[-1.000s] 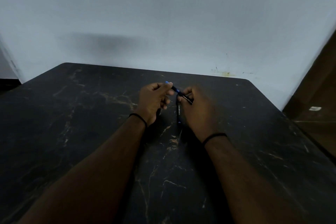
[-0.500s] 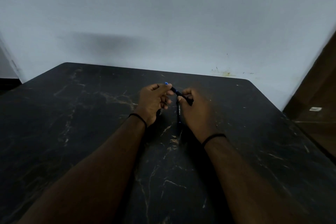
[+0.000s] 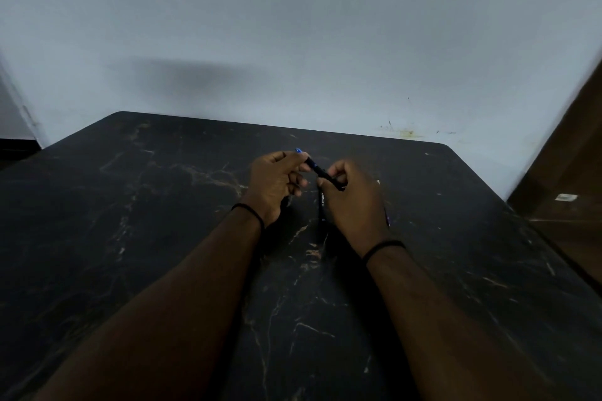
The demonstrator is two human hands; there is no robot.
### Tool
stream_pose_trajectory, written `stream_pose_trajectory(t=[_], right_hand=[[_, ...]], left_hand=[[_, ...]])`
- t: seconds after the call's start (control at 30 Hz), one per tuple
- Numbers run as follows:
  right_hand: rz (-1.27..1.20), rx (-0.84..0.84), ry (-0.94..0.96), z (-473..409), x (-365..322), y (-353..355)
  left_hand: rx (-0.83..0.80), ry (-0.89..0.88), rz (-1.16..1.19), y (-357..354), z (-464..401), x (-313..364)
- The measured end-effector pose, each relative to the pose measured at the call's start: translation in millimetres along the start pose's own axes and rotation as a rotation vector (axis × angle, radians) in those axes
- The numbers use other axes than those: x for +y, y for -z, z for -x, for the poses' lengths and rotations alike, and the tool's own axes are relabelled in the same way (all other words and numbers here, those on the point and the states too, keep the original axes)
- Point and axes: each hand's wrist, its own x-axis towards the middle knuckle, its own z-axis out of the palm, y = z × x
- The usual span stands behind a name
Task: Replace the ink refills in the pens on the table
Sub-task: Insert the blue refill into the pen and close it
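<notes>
Two pens show: one (image 3: 322,174) pinched at both ends by left hand (image 3: 275,184) and right hand (image 3: 353,205), another pen (image 3: 322,205) on the worktop (image 3: 163,238) beneath. Nothing has visibly moved.

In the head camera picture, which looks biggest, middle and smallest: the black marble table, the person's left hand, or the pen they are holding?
1. black marble table, by far the largest.
2. left hand.
3. pen, a thin dark stick with blue marks, gripped between the left hand and the right hand; part of it is hidden by fingers.

Pen (image 3: 321,171) between both hands above table (image 3: 130,238), wall (image 3: 293,26) behind.
</notes>
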Motion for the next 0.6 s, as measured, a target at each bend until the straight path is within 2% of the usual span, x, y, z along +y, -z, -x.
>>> stream_pose_trajectory(t=[0.13,0.27,0.43,0.53,0.6], right_hand=[[0.022,0.008,0.004,0.7,-0.8,1.2],[0.223,-0.041,0.006,0.2,-2.7,2.2],[0.0,0.022,-0.018,0.8,-3.6,0.4],[0.014,-0.015,-0.018,0.4,-1.1,1.4],[0.111,-0.021,-0.009,0.4,-1.0,1.8]], left_hand=[[0.001,0.004,-0.006,-0.2,0.4,0.5],[-0.004,0.005,-0.015,-0.6,0.6,0.7],[-0.01,0.012,-0.014,-0.7,0.6,0.2],[-0.007,0.01,-0.011,-0.7,0.9,-0.2],[-0.007,0.006,-0.022,-0.1,1.1,-0.2]])
